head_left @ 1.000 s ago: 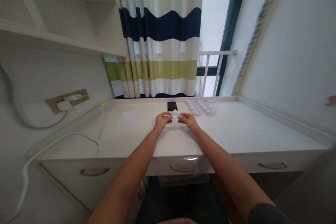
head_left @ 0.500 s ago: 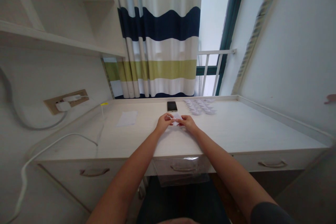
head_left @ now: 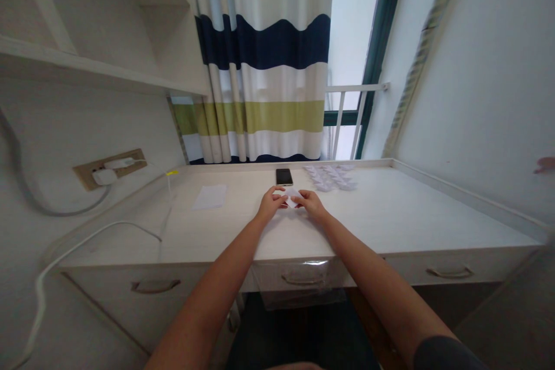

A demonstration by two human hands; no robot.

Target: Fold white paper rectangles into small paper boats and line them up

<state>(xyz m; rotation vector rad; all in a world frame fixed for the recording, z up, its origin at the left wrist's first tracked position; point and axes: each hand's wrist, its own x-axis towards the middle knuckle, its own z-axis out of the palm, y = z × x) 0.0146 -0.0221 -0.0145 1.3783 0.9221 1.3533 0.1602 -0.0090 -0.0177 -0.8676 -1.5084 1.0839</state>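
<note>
The person's bare left hand [head_left: 272, 204] and right hand [head_left: 311, 204] hold a small folded piece of white paper [head_left: 293, 197] between them, their fingers pinching its opposite sides, over a pale wood-grain desk [head_left: 390, 208]. Just beyond the folded paper lies a black smartphone [head_left: 284, 177]. To its left lies a flat rectangular sheet of white paper [head_left: 210, 196]. Beyond it and to the right sits a cluster of small folded white paper pieces [head_left: 329, 177]. Well to its left, a white plug [head_left: 104, 177] sits in a beige wall socket [head_left: 136, 162]. Farthest beyond it hangs a white, navy and green striped curtain [head_left: 260, 69].
</note>
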